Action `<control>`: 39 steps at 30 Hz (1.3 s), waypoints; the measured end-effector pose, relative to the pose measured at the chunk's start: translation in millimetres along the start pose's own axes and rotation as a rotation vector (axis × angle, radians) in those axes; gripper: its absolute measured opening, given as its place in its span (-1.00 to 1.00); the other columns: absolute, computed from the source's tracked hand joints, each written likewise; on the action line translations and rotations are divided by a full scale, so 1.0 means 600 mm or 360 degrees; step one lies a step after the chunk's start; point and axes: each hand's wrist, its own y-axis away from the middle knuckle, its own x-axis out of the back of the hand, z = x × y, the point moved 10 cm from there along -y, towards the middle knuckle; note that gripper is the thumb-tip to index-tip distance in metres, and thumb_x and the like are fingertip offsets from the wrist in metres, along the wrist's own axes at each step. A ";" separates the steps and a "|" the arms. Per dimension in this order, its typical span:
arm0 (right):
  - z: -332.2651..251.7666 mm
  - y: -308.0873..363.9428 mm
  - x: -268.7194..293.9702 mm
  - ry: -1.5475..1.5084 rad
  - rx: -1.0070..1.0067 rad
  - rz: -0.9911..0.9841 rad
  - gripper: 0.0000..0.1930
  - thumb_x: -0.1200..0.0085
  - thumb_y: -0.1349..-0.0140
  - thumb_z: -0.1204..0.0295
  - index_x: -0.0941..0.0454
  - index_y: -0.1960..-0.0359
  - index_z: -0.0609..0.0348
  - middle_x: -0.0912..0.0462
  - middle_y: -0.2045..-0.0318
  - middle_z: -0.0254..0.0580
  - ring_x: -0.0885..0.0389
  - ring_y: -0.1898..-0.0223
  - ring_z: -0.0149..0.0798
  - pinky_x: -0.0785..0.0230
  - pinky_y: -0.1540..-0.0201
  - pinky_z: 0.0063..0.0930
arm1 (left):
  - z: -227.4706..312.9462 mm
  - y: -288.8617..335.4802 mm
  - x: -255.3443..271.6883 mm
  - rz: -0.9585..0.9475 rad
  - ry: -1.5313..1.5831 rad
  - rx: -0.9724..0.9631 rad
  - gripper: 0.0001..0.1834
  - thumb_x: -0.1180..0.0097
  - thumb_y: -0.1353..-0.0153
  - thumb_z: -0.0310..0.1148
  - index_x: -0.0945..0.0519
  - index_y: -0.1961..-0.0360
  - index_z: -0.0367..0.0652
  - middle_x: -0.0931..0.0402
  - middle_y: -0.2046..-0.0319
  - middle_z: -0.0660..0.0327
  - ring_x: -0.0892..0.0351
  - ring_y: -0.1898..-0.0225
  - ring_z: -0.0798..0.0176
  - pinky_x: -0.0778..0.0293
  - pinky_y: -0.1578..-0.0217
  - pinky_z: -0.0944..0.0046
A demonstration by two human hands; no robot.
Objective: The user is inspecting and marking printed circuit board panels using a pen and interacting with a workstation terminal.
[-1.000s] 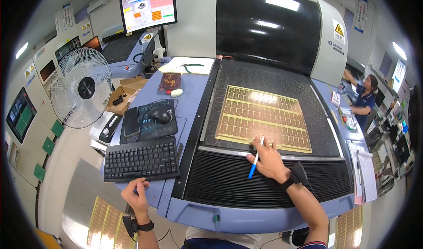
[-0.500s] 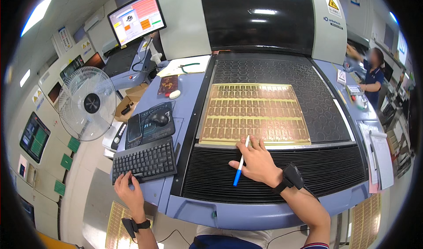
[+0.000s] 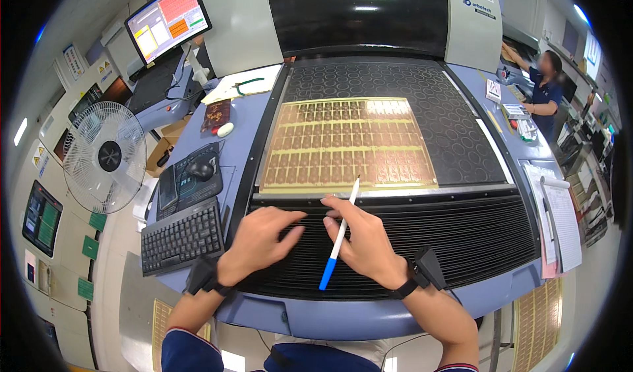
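Note:
A white pen (image 3: 342,233) with a blue end is held in my right hand (image 3: 369,250), its dark tip pointing up and away over the near edge of the circuit board panel (image 3: 346,141). The copper-coloured panel with yellow-green borders lies flat on the machine's dark textured bed (image 3: 465,148). My left hand (image 3: 260,240) hovers over the black ribbed cover (image 3: 455,240), fingers and thumb apart and holding nothing. Both hands are just in front of the panel.
To the left are a black keyboard (image 3: 182,237), a mouse (image 3: 200,168) and a standing fan (image 3: 109,154). Pliers (image 3: 249,84) lie on paper beyond. A monitor (image 3: 169,21) stands far left. At right are a notepad (image 3: 560,220) and a co-worker (image 3: 546,98).
My left hand has left the keyboard and moved right, over the ribbed cover. My right hand has drawn back from the panel with the pen. The monitor display has changed and the view has shifted.

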 end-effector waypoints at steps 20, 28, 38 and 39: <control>-0.051 0.027 -0.020 -0.0227 0.0353 -0.0132 -0.77 -0.13 -0.31 0.42 -0.55 0.08 0.30 -0.64 0.52 -0.10 -0.65 0.51 -0.09 -0.50 0.48 -0.31 | 0.057 0.034 -0.072 -0.0056 0.0501 -0.0443 -0.76 -0.31 0.25 -0.48 -0.63 0.44 -0.27 -0.57 0.55 0.09 -0.60 0.50 0.02 -0.49 0.45 0.15; -0.042 0.023 -0.023 -0.0306 0.0319 -0.0144 -0.78 -0.11 -0.32 0.40 -0.55 0.11 0.31 -0.65 0.49 -0.06 -0.67 0.47 -0.06 -0.51 0.42 -0.30 | 0.073 0.024 -0.062 -0.0173 0.0493 -0.0424 -0.76 -0.34 0.00 -0.58 -0.65 0.25 -0.32 -0.62 0.37 -0.05 -0.65 0.34 -0.14 -0.56 0.31 0.09; -0.056 0.033 0.003 -0.0341 0.0394 0.0051 -0.82 -0.12 -0.28 0.48 -0.54 0.15 0.34 -0.63 0.49 -0.07 -0.63 0.50 -0.06 -0.47 0.44 -0.29 | 0.050 0.032 -0.069 -0.0173 0.0413 -0.0314 -0.82 -0.30 -0.11 -0.55 -0.63 0.23 -0.31 -0.60 0.40 -0.04 -0.61 0.41 -0.11 -0.51 0.38 0.11; -0.056 0.035 0.005 -0.0378 0.0406 0.0060 -0.81 -0.12 -0.28 0.48 -0.54 0.15 0.33 -0.63 0.50 -0.06 -0.62 0.51 -0.05 -0.46 0.44 -0.29 | 0.049 0.034 -0.074 -0.0223 0.0410 -0.0302 -0.83 -0.29 -0.12 -0.55 -0.63 0.24 -0.31 -0.59 0.41 -0.04 -0.59 0.43 -0.10 -0.49 0.40 0.11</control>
